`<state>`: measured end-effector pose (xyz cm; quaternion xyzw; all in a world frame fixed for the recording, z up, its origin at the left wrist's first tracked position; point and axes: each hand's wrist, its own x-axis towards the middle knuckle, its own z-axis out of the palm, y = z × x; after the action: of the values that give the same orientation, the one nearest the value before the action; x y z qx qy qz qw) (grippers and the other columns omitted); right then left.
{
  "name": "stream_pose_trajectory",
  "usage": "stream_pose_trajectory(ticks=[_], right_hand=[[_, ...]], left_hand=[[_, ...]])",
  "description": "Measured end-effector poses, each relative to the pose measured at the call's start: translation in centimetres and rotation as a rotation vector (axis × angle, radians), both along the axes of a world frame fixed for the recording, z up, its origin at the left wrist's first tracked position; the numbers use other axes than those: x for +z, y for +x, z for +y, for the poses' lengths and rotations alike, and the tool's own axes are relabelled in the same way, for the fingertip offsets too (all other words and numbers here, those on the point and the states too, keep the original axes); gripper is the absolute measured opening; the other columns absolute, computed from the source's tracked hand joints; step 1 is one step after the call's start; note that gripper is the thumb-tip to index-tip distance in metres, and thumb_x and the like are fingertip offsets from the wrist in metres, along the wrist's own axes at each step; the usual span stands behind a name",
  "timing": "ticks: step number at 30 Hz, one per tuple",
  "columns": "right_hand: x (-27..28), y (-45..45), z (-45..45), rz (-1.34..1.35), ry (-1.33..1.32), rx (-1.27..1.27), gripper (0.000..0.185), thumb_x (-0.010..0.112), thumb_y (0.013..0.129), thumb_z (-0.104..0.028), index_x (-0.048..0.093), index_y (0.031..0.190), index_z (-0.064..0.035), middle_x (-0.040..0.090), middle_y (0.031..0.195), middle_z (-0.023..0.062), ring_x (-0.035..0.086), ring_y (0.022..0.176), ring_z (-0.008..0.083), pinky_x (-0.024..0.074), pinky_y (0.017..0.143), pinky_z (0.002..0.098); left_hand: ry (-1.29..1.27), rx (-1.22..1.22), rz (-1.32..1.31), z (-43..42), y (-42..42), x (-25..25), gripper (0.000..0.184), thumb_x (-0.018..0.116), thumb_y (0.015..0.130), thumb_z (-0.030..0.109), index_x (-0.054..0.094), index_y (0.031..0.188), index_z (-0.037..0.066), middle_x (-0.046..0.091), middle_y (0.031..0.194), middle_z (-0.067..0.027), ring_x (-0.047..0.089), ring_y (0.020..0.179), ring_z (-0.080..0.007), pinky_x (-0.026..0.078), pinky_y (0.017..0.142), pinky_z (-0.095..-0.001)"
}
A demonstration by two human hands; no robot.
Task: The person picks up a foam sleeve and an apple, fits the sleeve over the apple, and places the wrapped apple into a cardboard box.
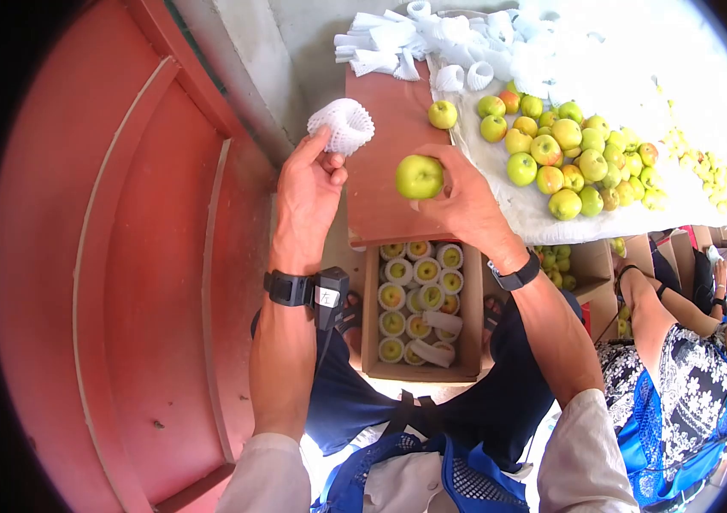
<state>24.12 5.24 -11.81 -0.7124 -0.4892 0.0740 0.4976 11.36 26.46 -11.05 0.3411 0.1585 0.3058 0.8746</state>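
A white foam net sleeve (pixel 348 126) is held up in my left hand (pixel 310 175), its round opening facing up. My right hand (pixel 466 198) grips a green apple (pixel 420 177) from its right side, above the reddish-brown board (pixel 385 209). The sleeve and the apple are apart, the sleeve to the upper left. A single yellow-green apple (pixel 442 114) rests at the board's right edge. Below my hands, between my legs, a cardboard box (pixel 370 316) holds several apples in foam sleeves.
Many apples (pixel 545 150) lie on a white cloth (pixel 517 221) at the right. Foam sleeves (pixel 391 36) are heaped at the back. A red door (pixel 158 256) stands at the left. A person (pixel 679 376) in a patterned top sits at the right, near more boxes.
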Motion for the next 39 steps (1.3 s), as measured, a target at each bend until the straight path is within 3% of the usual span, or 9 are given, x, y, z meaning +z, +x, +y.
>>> stream_pose_trajectory(ticks=[2, 4, 7, 15, 24, 26, 30, 35, 39], right_hand=[[0.6, -0.3, -0.1, 0.158, 0.02, 0.022, 0.047, 0.076, 0.088, -0.012, 0.058, 0.132, -0.0061, 0.066, 0.121, 0.0109, 0.066, 0.111, 0.0272, 0.0551, 0.084, 0.0399], [2.0, 0.7, -1.0, 0.919, 0.22, 0.242, 0.046, 0.068, 0.1, -0.022, 0.054, 0.139, -0.0007, 0.067, 0.124, 0.0127, 0.069, 0.102, 0.0246, 0.0563, 0.073, 0.0323], [1.3, 2.3, -1.2, 1.172, 0.367, 0.417, 0.048, 0.058, 0.106, -0.034, 0.053, 0.14, 0.0, 0.067, 0.125, 0.0153, 0.07, 0.102, 0.0288, 0.0557, 0.066, 0.0329], [0.6, 3.0, -1.5, 1.288, 0.465, 0.507, 0.049, 0.052, 0.107, -0.041, 0.054, 0.14, -0.0043, 0.065, 0.129, 0.0176, 0.067, 0.103, 0.0307, 0.0524, 0.067, 0.0338], [0.8, 2.7, -1.5, 1.352, 0.472, 0.525, 0.049, 0.061, 0.104, -0.035, 0.052, 0.144, -0.0066, 0.067, 0.13, 0.017, 0.069, 0.105, 0.0329, 0.0537, 0.068, 0.0361], [1.6, 1.9, -1.5, 1.167, 0.405, 0.428, 0.051, 0.064, 0.105, -0.032, 0.052, 0.144, -0.0014, 0.063, 0.135, 0.0141, 0.064, 0.11, 0.0288, 0.0545, 0.069, 0.0354], [2.0, 1.1, -1.5, 1.02, 0.331, 0.369, 0.05, 0.07, 0.101, -0.025, 0.054, 0.143, -0.0044, 0.066, 0.133, 0.0089, 0.066, 0.114, 0.0247, 0.0534, 0.071, 0.0342], [0.7, 1.6, -1.3, 1.044, 0.403, 0.366, 0.056, 0.07, 0.101, -0.033, 0.052, 0.148, -0.0072, 0.059, 0.143, 0.0062, 0.054, 0.129, 0.0179, 0.0498, 0.093, 0.0388], [0.5, 2.2, -0.9, 1.169, 0.447, 0.477, 0.057, 0.071, 0.1, -0.035, 0.052, 0.148, -0.0099, 0.06, 0.142, 0.0053, 0.052, 0.13, 0.0184, 0.0476, 0.095, 0.041]], left_hand=[[-0.007, -0.012, -0.031, 0.2, -0.7, -0.4, 0.019, 0.071, 0.1, 0.016, 0.065, 0.114, 0.005, 0.063, 0.096, -0.0014, 0.051, 0.071, -0.0097, 0.039, 0.058, -0.0249], [-0.01, -0.024, -0.056, 0.0, -0.5, -0.2, 0.019, 0.07, 0.101, 0.016, 0.064, 0.115, 0.005, 0.063, 0.096, -0.0014, 0.051, 0.071, -0.0098, 0.039, 0.058, -0.0249], [-0.027, -0.054, -0.081, -0.2, -0.5, 0.0, 0.018, 0.068, 0.102, 0.015, 0.064, 0.116, 0.005, 0.062, 0.097, -0.0013, 0.051, 0.071, -0.0096, 0.039, 0.059, -0.0251], [-0.046, -0.066, -0.098, -0.5, -0.8, 0.2, 0.016, 0.067, 0.102, 0.015, 0.064, 0.113, 0.006, 0.062, 0.095, -0.0008, 0.051, 0.07, -0.0101, 0.038, 0.059, -0.0258], [-0.036, -0.15, -0.133, -0.5, -1.0, 0.2, 0.016, 0.067, 0.101, 0.016, 0.065, 0.113, 0.006, 0.064, 0.096, -0.001, 0.053, 0.067, -0.0109, 0.04, 0.058, -0.026], [-0.026, -0.168, -0.132, -0.7, -0.9, 0.4, 0.016, 0.068, 0.101, 0.016, 0.066, 0.113, 0.006, 0.064, 0.096, -0.0008, 0.053, 0.067, -0.0107, 0.04, 0.058, -0.0258], [0.078, -0.229, -0.122, -0.9, -1.2, 0.4, 0.017, 0.067, 0.101, 0.016, 0.066, 0.114, 0.006, 0.065, 0.098, 0.0001, 0.052, 0.066, -0.0097, 0.04, 0.058, -0.0251], [0.174, -0.225, -0.047, -1.9, -0.9, 1.0, 0.015, 0.066, 0.102, 0.02, 0.067, 0.108, 0.006, 0.065, 0.091, 0.0003, 0.054, 0.064, -0.0077, 0.038, 0.057, -0.0236], [0.235, -0.307, -0.008, -2.6, 0.0, 1.2, 0.02, 0.061, 0.105, 0.019, 0.065, 0.118, 0.005, 0.065, 0.093, 0.0007, 0.05, 0.064, -0.0081, 0.038, 0.059, -0.0248]])
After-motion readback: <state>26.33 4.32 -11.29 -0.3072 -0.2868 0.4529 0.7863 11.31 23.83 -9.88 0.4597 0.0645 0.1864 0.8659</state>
